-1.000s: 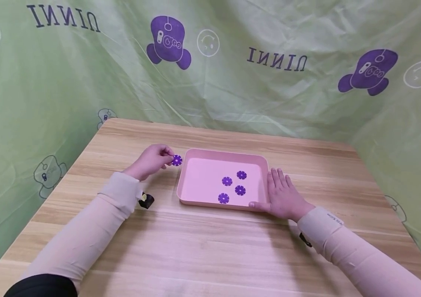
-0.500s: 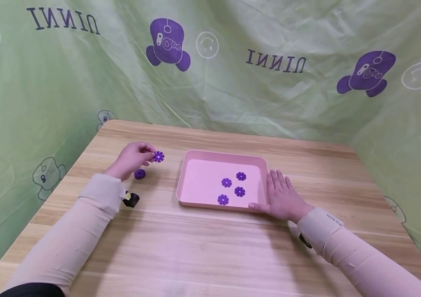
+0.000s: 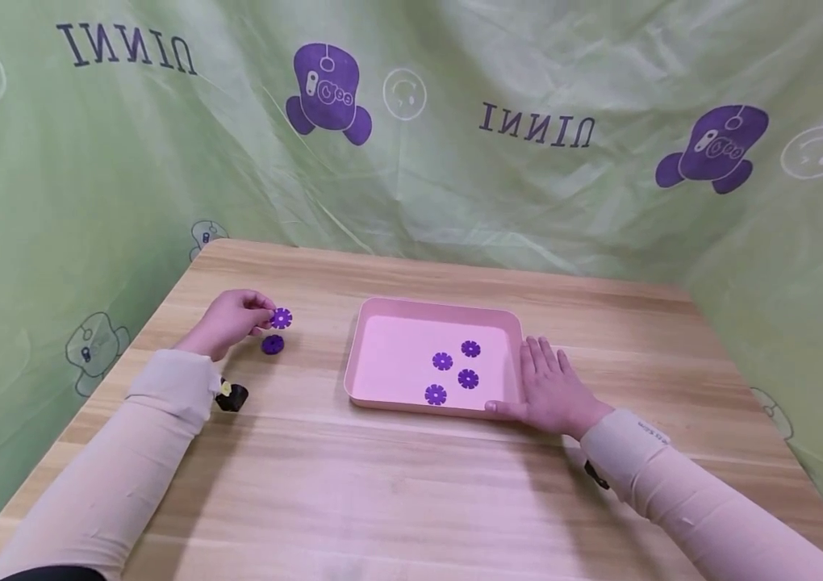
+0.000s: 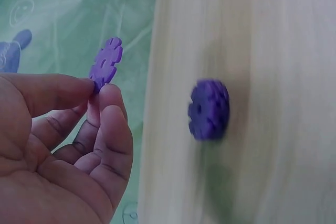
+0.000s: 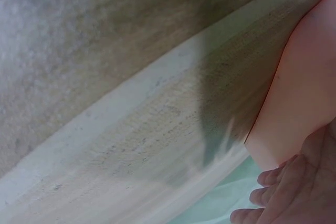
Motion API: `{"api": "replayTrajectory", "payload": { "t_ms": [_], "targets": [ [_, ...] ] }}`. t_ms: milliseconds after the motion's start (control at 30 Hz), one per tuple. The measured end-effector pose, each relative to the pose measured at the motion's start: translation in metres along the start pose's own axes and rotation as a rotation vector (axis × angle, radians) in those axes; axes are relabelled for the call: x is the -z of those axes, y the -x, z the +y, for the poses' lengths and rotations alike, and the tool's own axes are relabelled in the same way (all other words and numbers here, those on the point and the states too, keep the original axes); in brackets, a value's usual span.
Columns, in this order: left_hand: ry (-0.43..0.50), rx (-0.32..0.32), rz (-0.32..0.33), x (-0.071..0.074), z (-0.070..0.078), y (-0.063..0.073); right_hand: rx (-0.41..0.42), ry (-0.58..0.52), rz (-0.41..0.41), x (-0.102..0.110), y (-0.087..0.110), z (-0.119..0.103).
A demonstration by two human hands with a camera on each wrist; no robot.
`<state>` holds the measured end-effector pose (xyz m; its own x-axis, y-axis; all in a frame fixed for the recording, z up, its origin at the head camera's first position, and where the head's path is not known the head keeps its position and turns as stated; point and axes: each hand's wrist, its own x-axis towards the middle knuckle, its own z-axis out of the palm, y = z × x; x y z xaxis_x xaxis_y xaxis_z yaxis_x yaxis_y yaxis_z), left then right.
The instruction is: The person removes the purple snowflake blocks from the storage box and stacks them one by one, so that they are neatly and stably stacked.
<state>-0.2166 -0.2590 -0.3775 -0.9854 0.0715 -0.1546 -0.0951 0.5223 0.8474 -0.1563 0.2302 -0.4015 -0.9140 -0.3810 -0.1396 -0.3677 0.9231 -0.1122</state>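
Between thumb and fingertips my left hand point(image 3: 233, 319) pinches a purple notched plastic disc point(image 3: 281, 318), like a snowflake building piece with a hole in its centre. In the left wrist view this pinched disc point(image 4: 106, 61) stands edge-up above the fingers. Just below that hand, a small stack of like purple discs point(image 3: 273, 344) sits on the table. My right hand point(image 3: 557, 389) lies with straight fingers along the right side of a shallow pink tray point(image 3: 390, 402), its thumb over the front rim. Inside the tray several purple discs point(image 3: 468, 378) lie flat and apart, toward the right.
The wooden table point(image 3: 382, 500) carries the tray near its middle. A green curtain point(image 3: 440, 202) with purple figures hangs behind and at both sides. A black wrist camera point(image 3: 232, 397) juts from the left sleeve.
My left hand has moved left, away from the tray, with the disc still pinched, and now hovers by the disc stack, which has come into sight. The right hand stays at the tray.
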Motion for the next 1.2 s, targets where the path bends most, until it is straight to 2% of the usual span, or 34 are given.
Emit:
{"api": "replayTrajectory", "payload": {
  "t_ms": [300,667,1000,1200],
  "targets": [
    [0.014,0.036,0.023,0.009,-0.021,0.003,0.002,-0.003,-0.001,-0.004,0.000,0.000],
    [0.070,0.069,-0.020,0.009,-0.037,0.007,0.003,0.001,0.001,-0.002,0.001,-0.001],
    [0.087,0.096,-0.056,0.006,-0.040,0.008,0.002,0.003,0.008,-0.003,0.001,0.001],
    [0.085,0.089,-0.068,0.006,-0.040,0.006,-0.004,-0.005,0.007,-0.003,0.000,0.002]
  ]
}}
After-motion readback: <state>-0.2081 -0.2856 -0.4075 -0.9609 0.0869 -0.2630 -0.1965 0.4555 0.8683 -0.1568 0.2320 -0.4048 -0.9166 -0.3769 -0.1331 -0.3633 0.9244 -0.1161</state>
